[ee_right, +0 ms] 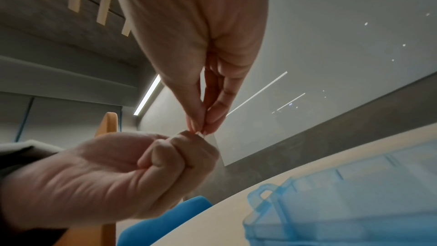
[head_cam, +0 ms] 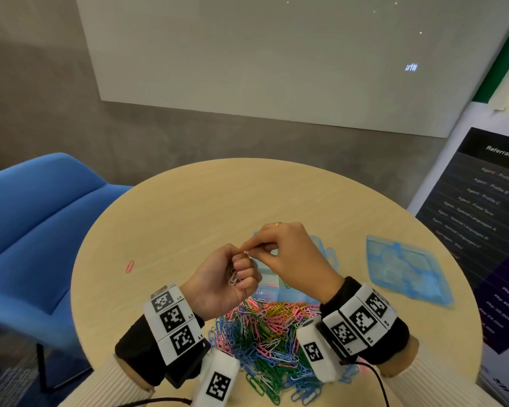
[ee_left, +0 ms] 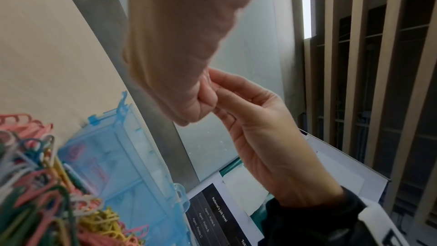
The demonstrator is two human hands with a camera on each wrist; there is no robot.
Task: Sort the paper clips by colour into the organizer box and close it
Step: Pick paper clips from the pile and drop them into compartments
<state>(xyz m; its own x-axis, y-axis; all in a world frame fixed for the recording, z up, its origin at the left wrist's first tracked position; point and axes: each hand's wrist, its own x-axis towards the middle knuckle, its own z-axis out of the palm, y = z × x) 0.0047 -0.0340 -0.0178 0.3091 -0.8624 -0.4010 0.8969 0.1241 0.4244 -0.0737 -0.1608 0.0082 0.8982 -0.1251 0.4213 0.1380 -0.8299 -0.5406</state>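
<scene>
**Q:** Holding what, and why are both hands raised above the heap?

**A:** The left hand (head_cam: 224,282) is curled into a fist around a few white paper clips (head_cam: 233,279), seemingly as a temporary store for one colour. The right hand (head_cam: 285,254) pinches the tip of another pale clip (head_cam: 245,253) between thumb and fingertips (ee_right: 214,119), right at the top of the left fist. I judge it is either adding this clip to the bundle or drawing one out; the views do not settle which.

**Q:** Where are the task's things relative to the heap?

**A:** The heap of mixed clips (head_cam: 265,333) lies at the near edge of the round table (head_cam: 188,207), between the wrists. The organizer box (ee_left: 123,156) sits just beyond the heap, open, mostly hidden beneath the hands in the head view; a few pink clips already lie in one compartment. Its detached lid (head_cam: 406,270) lies beyond and right of the heap, near the table's right rim. A stray red clip (head_cam: 130,266) lies beyond and left of the heap, well apart from it.

**Q:** What room is there for moving?

**A:** Bare tabletop extends beyond the box. The lid's closeness to the rim is a hazard if nudged. A blue chair (head_cam: 41,218) stands left of the table.
</scene>
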